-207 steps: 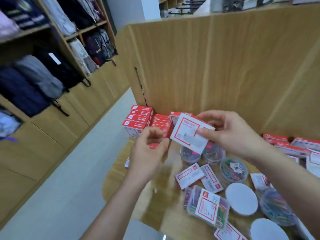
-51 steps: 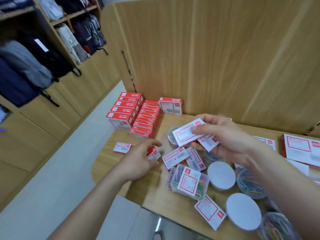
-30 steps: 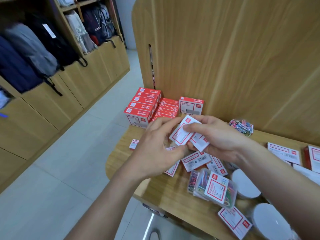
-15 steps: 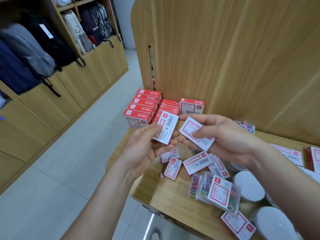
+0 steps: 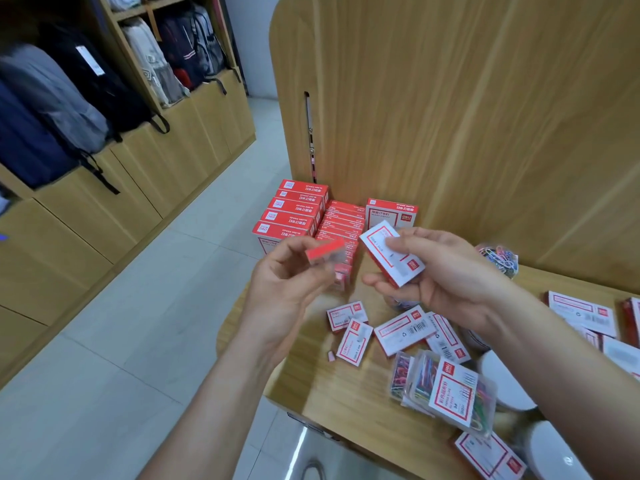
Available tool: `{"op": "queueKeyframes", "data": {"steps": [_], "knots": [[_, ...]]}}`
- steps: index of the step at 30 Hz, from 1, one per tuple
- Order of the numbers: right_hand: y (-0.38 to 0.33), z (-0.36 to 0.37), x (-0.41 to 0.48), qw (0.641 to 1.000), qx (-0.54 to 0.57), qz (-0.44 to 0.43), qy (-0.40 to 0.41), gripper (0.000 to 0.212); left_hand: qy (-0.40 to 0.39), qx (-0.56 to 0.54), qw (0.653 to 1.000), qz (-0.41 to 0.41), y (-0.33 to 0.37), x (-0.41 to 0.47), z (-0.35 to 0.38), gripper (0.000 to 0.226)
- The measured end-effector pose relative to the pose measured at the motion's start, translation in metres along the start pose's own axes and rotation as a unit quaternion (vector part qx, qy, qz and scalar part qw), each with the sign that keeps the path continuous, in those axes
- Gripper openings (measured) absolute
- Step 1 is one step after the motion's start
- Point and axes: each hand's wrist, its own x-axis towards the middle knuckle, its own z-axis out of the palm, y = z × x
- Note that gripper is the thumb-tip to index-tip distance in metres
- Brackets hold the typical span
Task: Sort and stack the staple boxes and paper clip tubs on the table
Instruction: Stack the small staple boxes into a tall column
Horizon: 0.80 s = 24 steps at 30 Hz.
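1. On my screen the left hand [image 5: 287, 282] is raised above the left edge of the table [image 5: 311, 393]. Its curled fingertips pinch one small red box [image 5: 325, 252]. The box is blurred, so I cannot read its face.
2. The right hand [image 5: 440, 278] grips a white-labelled box [image 5: 391, 254], thumb on the label and fingers underneath. Its red side looks thick, so it may be two boxes together; I cannot tell.
3. The two hands are near each other but do not touch. I judge the boxes are held up side by side to compare their kind before they go to a pile.
4. The sorted rows [image 5: 291, 216] stand at the far left corner, against the wooden partition [image 5: 450, 116]. I think the partition keeps them straight. I count five bigger boxes in one row. Beside it is a row of thin boxes that I cannot count surely, then one upright box [image 5: 391, 211].
5. Below the hands four loose boxes [image 5: 403, 329] lie flat. One more lies at the near edge, and several at the right are cut by the frame.
6. For clips I count one clear packet [image 5: 446, 393], two white round lids [image 5: 502, 382] beside it, and one clip tub [image 5: 498, 258] near the partition. None of these is stacked yet.
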Motion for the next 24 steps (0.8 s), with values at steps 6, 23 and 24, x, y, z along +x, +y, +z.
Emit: {"op": "queueKeyframes", "data": {"steps": [6,23,24], "knots": [[0.007,0.004,0.006,0.999,0.003,0.026,-0.038,0.031,-0.008,0.182,0.966,0.182,-0.010,0.002,0.001,0.040],[0.016,0.019,0.017,0.939,-0.315,-0.137,-0.007,0.027,-0.093,0.286,0.952,0.053,0.004,0.010,-0.021,0.045],[0.018,0.017,0.020,0.908,-0.387,-0.158,0.008,0.025,-0.081,0.307,0.946,0.062,0.002,0.013,-0.026,0.044]]}}
